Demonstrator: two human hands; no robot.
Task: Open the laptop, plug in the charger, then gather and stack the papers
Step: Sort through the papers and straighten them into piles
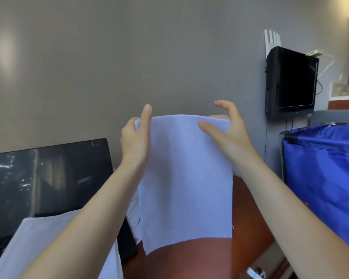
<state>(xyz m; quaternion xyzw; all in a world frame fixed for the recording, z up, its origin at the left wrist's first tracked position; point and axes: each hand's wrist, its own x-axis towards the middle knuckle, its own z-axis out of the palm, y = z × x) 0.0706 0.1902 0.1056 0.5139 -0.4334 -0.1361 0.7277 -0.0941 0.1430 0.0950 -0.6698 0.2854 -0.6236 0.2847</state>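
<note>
Head: brown desk (189,262), laptop (48,178) at left; grey wall (129,57), TV (290,81).

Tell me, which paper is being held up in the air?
The raised sheet in the middle: the left hand and right hand pinch its top edge. The other sheet lies low at the left, in front of the laptop screen.

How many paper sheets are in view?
3 at least: raised sheet pinched by left hand and right hand; flat sheet lying over the laptop; creased sheet peeking from behind the raised one. More may hide.
</note>
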